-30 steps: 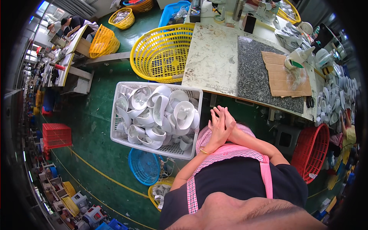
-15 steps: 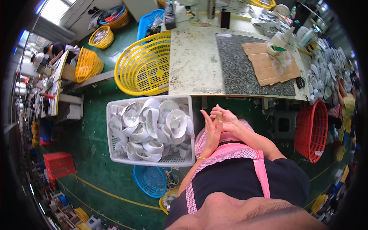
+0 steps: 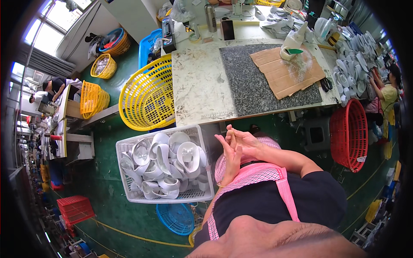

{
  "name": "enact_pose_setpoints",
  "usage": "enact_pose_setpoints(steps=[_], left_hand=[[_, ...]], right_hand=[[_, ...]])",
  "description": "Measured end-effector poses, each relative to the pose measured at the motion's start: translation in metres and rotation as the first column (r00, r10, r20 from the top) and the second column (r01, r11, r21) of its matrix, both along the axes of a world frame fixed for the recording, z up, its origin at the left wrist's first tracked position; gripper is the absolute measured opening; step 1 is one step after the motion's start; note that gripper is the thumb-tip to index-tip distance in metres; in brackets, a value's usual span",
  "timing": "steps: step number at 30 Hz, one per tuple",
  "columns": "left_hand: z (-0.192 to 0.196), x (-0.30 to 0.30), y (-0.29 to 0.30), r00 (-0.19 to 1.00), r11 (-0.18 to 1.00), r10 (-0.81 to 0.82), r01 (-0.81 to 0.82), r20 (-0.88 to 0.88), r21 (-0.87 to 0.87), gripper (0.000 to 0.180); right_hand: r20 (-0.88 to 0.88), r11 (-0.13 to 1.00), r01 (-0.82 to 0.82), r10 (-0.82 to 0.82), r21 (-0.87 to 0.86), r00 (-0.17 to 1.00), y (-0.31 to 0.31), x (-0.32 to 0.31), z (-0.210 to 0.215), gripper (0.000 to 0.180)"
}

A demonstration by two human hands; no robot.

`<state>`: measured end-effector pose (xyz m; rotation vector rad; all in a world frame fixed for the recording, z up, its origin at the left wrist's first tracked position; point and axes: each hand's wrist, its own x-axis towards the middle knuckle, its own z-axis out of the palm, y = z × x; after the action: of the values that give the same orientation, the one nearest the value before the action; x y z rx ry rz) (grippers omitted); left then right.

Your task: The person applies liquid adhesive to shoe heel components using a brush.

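My two hands meet in front of my pink apron, at the right side of a white plastic crate (image 3: 165, 200). Palm up, my left hand (image 3: 232, 160) has its thumb stretched away from the fingers. My right hand (image 3: 248, 142) lies against it with bent fingers pressed around the left fingers. Whether something small sits between them cannot be made out. The crate holds a heap of white curved shoe parts (image 3: 162, 159), some with clear film on them. Neither hand touches these parts.
Ahead stands a worktable (image 3: 202, 86) bearing a grey speckled slab (image 3: 241, 77), cardboard (image 3: 288, 75), a white squeeze bottle (image 3: 293, 43) and black scissors (image 3: 326, 84). A yellow basket (image 3: 148, 96) is left of it, a red basket (image 3: 347, 135) right. Behind the crate sits a blue basket (image 3: 175, 218).
The view has shifted and tilted, so the table and crate appear turned and lower. My hands stay pressed together, with only slight finger movement.
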<state>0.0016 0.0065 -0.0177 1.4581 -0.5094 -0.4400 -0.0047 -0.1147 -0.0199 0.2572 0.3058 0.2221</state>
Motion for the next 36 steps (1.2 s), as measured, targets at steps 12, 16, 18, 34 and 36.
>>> enact_pose_setpoints(steps=[12,16,18,34,36], left_hand=[[-0.01,0.034,-0.129,0.92,0.983,0.183,-0.176,-0.345,0.052,0.037],[-0.029,0.041,-0.197,0.856,0.978,0.203,-0.159,-0.476,0.132,0.029],[-0.043,0.05,-0.23,0.87,0.965,0.231,-0.148,-0.435,0.217,0.026],[-0.136,0.107,-0.394,0.97,0.74,0.226,-0.109,-0.092,0.664,0.043],[-0.141,0.117,-0.372,0.992,0.745,0.038,0.05,-0.117,0.665,0.033]], right_hand=[[-0.349,0.433,-0.198,-0.305,-0.879,0.886,-0.239,-0.073,-0.042,0.027],[-0.182,-0.061,-0.292,-0.656,-0.955,0.733,-0.398,-0.119,-0.08,0.036],[-0.06,-0.129,-0.262,-0.792,-0.956,0.608,-0.471,-0.14,-0.101,0.05],[-0.306,-0.54,-0.82,-0.761,-0.19,0.572,-0.734,-0.135,-0.165,0.046],[-0.265,-0.421,-0.881,-0.843,-0.215,0.467,-0.707,-0.102,-0.128,0.043]])
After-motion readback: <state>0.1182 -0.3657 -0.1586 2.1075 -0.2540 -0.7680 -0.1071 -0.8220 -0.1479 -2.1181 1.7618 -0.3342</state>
